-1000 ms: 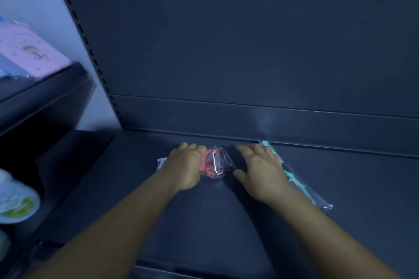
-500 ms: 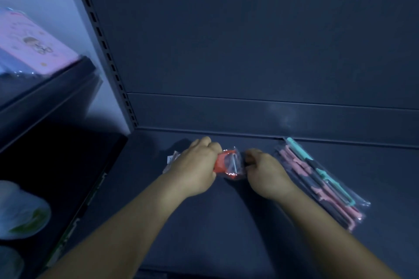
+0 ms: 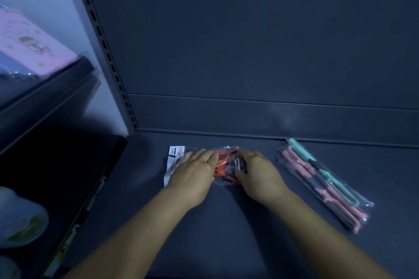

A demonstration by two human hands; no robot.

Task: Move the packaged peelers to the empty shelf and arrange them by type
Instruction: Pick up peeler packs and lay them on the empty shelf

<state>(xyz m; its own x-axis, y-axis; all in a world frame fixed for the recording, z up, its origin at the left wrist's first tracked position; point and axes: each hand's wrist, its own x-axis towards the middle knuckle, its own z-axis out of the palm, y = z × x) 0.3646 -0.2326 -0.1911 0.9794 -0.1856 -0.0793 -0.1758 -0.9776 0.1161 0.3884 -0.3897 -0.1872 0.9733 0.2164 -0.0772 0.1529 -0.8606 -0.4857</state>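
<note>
1. Both hands lie on the orange peeler pack [image 3: 223, 166]: the left hand [image 3: 195, 173] rests flat with straight fingers, the right hand [image 3: 260, 173] has its thumb at the pack's edge, grip unclear.
2. Dark shelf [image 3: 226, 222] carries everything.
3. Long peeler packs [image 3: 324, 182], pink and teal, lie apart on the right.
4. White label [image 3: 175, 153] pokes out left.

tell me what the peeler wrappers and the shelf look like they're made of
Wrappers on the long peelers and the orange peelers under both hands: thin clear plastic film, glossy, judging by crinkles and bright glints along the edges. Shelf: probably painted sheet metal, dark matte grey, given the smooth flat surface and slotted upright; the dim light leaves that open.
</note>
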